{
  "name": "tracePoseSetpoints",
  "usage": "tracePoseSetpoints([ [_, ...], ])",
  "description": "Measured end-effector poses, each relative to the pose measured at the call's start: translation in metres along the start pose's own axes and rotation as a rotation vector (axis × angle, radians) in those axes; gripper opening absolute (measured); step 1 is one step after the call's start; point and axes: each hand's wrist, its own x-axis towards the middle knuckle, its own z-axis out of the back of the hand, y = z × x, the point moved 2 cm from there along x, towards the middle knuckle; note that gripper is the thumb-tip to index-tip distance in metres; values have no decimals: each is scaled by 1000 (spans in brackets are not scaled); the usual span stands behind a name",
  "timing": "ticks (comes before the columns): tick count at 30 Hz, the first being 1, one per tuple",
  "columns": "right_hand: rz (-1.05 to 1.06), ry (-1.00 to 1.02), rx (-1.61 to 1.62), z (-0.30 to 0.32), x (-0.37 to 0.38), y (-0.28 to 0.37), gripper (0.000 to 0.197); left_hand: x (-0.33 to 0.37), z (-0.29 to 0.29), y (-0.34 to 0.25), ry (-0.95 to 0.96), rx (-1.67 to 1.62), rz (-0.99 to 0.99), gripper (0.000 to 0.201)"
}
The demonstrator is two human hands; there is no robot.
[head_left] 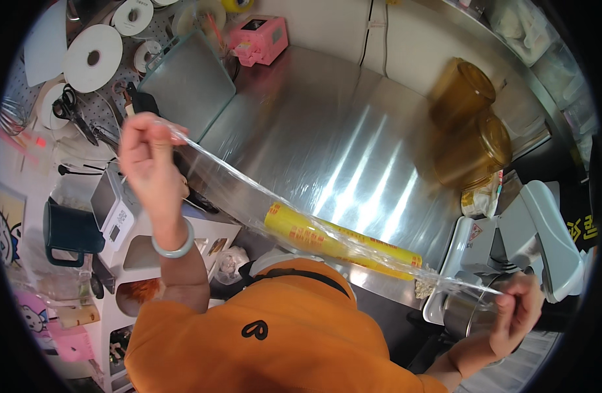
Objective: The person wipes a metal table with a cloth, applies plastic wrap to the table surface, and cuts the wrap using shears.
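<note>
Holding clear film [254,184] stretched btwn both hands in a thin gathered strand; gripping one end w/ L hand [150,149] at upper left, thumb pinched to fingers; gripping the other w/ R hand [516,306] at lower right, likewise pinched, near metal pot [459,314]; passing film slantwise in front of yellow roll [301,232] at near edge of metal worktop [281,118]; can't tell if joined to roll; at far side, pink device [262,40]; at right, 2 amber jars [471,154].
</note>
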Motion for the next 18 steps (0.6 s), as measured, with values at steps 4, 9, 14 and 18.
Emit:
tracePoseSetpoints([
  [4,90,-373,77,24,-28,4,38,29,6,-55,-25,-80,-270,15],
  [9,362,-109,281,66,-36,17,37,42,30,-100,-38,-162,-390,12],
  [14,343,-575,16,90,-24,31,45,52,52,-126,-194,-94,-446,12],
  [18,308,-724,2,107,-6,21,41,72,63,-137,-213,-71,-504,11],
])
